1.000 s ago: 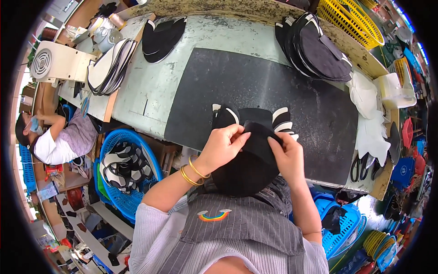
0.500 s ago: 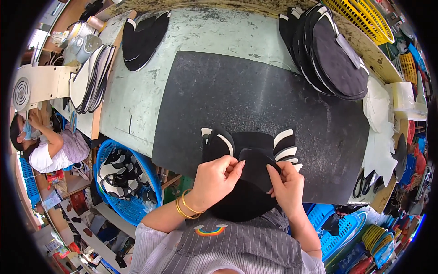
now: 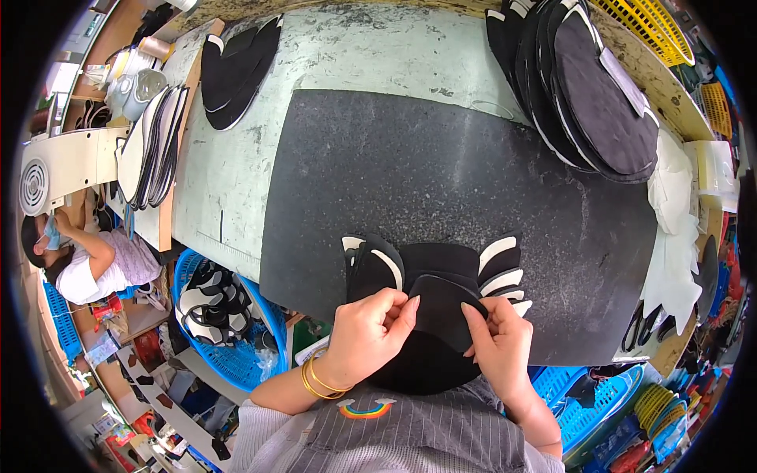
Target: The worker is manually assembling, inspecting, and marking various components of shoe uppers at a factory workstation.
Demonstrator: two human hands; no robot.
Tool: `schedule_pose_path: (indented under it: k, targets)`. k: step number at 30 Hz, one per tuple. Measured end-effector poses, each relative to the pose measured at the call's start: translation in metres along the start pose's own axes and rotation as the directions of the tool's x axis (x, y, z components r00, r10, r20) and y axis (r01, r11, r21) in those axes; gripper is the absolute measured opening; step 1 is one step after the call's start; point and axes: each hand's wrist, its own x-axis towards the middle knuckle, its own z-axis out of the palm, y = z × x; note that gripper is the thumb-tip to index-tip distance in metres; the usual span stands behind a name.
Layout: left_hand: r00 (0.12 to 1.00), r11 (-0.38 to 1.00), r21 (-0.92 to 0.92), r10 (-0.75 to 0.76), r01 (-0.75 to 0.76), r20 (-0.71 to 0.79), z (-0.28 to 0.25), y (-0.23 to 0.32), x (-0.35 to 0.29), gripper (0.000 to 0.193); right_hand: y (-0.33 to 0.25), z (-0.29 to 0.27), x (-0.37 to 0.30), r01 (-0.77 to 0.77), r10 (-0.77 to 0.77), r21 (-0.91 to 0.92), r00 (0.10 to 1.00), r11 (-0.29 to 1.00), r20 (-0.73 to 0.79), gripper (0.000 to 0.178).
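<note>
Near the front edge of the table, a small curved black piece of material (image 3: 443,309) is stretched between my hands. My left hand (image 3: 364,329) pinches its left edge between thumb and fingers. At the opposite edge, my right hand (image 3: 502,340) grips it with the thumb on top and the fingers curled. Beneath lies a stack of black cut pieces (image 3: 440,258), shaped like shoe uppers, with white-edged ends fanning out to both sides. The lower part of the stack reaches over the table edge toward my apron.
A black mat (image 3: 394,165) covers much of the pale green table (image 3: 236,181). More black pieces lie at the far left (image 3: 240,75) and in a thick pile at the far right (image 3: 599,94). Blue baskets (image 3: 276,339) flank me. A co-worker (image 3: 110,256) sits at the left beside a machine.
The view has shifted slightly, so the table and piles sit a little differently. Both hands keep hold of the small black piece, with little change in their grip.
</note>
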Motion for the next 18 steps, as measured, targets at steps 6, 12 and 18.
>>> schedule_pose_path:
  k: [6,12,18]
  targets:
    - [0.97,0.899,0.399,0.232,-0.182,-0.079,0.011,0.0,0.001,0.013,0.001,0.003,0.001,0.101,-0.104,-0.11,0.994,0.989,-0.025,0.013]
    - [0.774,0.591,0.543,0.601,-0.597,0.197,-0.003,-0.005,0.001,0.039,0.011,0.007,-0.001,0.286,-0.319,-0.294,0.945,0.912,-0.071,0.015]
    - [0.787,0.69,0.379,0.516,-0.616,0.339,0.004,-0.01,-0.004,0.054,0.014,0.006,-0.004,0.359,-0.4,-0.289,0.912,0.887,-0.096,0.015]
